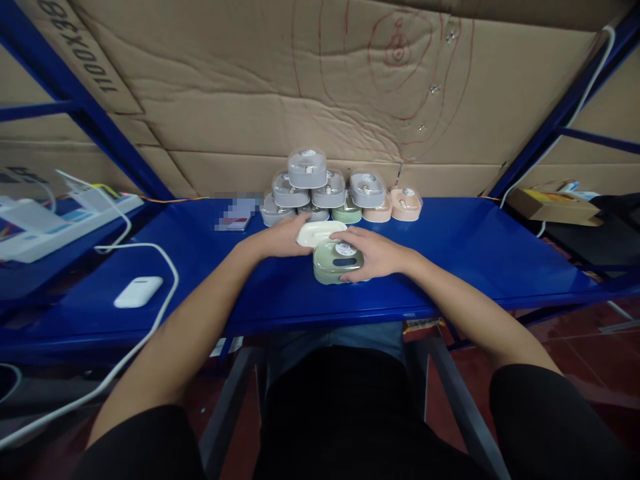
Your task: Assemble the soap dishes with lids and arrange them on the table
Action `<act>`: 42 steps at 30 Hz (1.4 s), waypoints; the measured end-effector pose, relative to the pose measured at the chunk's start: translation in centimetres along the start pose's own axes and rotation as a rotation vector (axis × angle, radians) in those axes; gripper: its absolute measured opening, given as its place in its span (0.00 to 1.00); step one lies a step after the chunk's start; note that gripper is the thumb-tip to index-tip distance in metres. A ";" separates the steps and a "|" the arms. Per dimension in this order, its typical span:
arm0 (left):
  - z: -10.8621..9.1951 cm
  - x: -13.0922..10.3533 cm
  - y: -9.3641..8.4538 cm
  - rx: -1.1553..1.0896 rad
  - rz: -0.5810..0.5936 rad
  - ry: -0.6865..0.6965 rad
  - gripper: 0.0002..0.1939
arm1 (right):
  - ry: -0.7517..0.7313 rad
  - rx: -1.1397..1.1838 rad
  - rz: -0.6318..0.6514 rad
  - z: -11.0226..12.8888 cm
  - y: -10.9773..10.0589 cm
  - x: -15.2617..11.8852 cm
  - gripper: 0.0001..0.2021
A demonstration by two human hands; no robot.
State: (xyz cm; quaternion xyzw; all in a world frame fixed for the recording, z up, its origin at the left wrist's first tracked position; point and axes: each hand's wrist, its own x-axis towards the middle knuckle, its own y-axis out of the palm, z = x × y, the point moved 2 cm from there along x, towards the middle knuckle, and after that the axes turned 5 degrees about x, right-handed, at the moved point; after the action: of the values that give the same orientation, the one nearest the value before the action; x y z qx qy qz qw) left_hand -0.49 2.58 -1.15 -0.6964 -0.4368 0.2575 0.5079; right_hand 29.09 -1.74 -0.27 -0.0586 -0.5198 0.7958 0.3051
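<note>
A green box with a clear lid and a round white label sits near the front edge of the blue table. My right hand grips its right side, with fingers over the lid and against the front. Just behind it is a cream-white oval piece, held at its left end by my left hand. Behind my hands, several similar boxes are stacked. One grey box tops the left pile, and another grey box rests on the lower row. A peach box stands at the right end.
The blue table holds a white earphone case and a white cable at left, and a phone-like flat item behind. White power strips lie far left; an open carton is at right.
</note>
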 end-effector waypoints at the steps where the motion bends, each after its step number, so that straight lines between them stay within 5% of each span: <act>1: 0.1 0.0 0.0 0.002 -0.007 0.008 0.57 | -0.001 0.007 0.006 0.0 0.0 0.0 0.49; 7: -0.1 0.0 0.0 -0.019 -0.027 0.029 0.58 | -0.010 0.034 0.063 0.1 -1.5 -0.8 0.55; 13: -3.3 -0.1 1.2 -0.165 -0.009 0.125 0.66 | 0.042 -0.013 -0.177 -1.1 -4.0 -1.4 0.56; 19: -6.0 -0.1 3.6 -0.239 -0.043 0.168 0.67 | 0.055 -0.050 -0.112 -2.6 -3.0 -1.1 0.55; 27: -5.5 -0.1 3.8 -0.204 -0.042 0.164 0.65 | 0.127 -0.051 -0.022 -2.4 -1.6 -0.7 0.59; 37: -5.7 0.0 2.9 -0.252 -0.033 0.165 0.54 | 0.132 -0.039 -0.045 -2.5 -2.4 -0.6 0.52; 42: -5.1 0.2 3.2 -0.268 -0.048 0.167 0.59 | 0.120 -0.021 -0.044 -2.7 -2.2 -0.4 0.52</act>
State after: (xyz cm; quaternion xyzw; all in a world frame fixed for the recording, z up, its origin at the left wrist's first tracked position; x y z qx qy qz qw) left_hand 4.82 -0.10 -2.34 -0.7663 -0.4399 0.1258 0.4510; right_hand 31.46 0.78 0.36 -0.0980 -0.5101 0.7784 0.3525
